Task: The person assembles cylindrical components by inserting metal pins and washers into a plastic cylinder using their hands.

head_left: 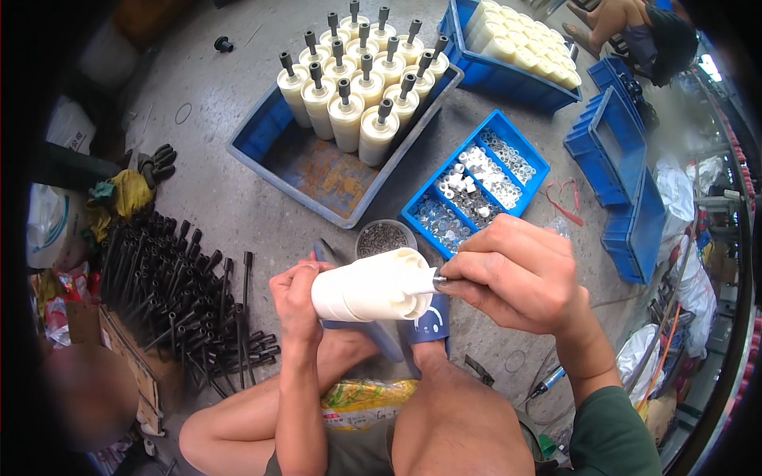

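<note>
My left hand is wrapped round the back end of a cream plastic cylinder, which lies nearly level above my knees. Its open end, with a ring of hollow shapes and a white stem in the middle, points to the right. Fingers and thumb of my right hand pinch a small metal piece against the tip of that stem. My fingers hide most of the metal piece, so its exact kind does not show. Just beyond the cylinder stands a round tub of small metal parts.
Ahead, a blue-grey crate holds several cream cylinders with black stems. A divided blue tray contains washers and white fittings. Black rods are heaped at left. Behind are a crate of cylinders, stacked blue bins and a seated person.
</note>
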A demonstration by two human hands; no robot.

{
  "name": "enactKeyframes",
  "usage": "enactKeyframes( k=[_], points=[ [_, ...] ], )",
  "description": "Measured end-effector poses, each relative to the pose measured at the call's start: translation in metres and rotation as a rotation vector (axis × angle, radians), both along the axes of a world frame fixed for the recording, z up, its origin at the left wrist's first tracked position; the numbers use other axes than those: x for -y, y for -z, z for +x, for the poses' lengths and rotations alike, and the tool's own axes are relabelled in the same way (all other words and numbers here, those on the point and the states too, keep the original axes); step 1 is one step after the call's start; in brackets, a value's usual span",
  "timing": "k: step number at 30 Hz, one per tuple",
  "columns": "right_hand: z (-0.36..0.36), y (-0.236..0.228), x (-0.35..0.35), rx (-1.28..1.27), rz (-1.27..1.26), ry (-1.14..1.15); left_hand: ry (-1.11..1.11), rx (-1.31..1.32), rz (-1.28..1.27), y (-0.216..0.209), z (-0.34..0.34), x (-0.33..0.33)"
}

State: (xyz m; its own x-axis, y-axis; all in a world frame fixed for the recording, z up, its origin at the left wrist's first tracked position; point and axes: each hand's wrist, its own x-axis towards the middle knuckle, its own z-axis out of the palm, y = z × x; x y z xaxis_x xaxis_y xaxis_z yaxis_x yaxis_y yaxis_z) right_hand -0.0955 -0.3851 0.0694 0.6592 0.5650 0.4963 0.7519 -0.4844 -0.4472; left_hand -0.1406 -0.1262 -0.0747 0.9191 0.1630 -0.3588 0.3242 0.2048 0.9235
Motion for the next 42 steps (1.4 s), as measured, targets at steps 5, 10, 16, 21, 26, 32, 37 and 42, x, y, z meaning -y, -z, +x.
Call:
enactKeyframes(
  k=[5, 10, 16, 21, 26, 32, 37, 42],
  points=[
    [0.000, 0.004, 0.007, -0.030, -0.050, -0.003, -0.023, -0.041, -0.017, -0.014, 0.003, 0.003],
    [-0.001, 0.010, 0.006, -0.073, -0.049, 0.001, -0.020, 0.004, 0.072, -0.010, -0.002, -0.007],
    [-0.004, 0.023, 0.008, -0.108, -0.047, 0.054, -0.037, 0.041, 0.147, -0.017, -0.001, -0.005],
    [-0.008, 0.029, 0.006, -0.269, 0.120, 0.111, -0.060, 0.041, 0.172, -0.018, 0.000, -0.003],
    [-0.006, 0.031, 0.013, -0.426, 0.263, 0.070, -0.063, 0.052, 0.157, -0.021, 0.001, -0.003],
    [-0.003, 0.032, 0.016, -0.143, 0.243, -0.094, 0.027, 0.011, 0.135, -0.020, 0.002, -0.008],
    [-0.006, 0.033, 0.010, -0.020, 0.266, -0.171, 0.156, -0.088, 0.108, -0.028, 0.005, -0.012],
    [-0.004, 0.028, 0.010, -0.011, 0.217, -0.282, 0.221, -0.173, 0.075, -0.029, 0.006, -0.018]
  ],
)
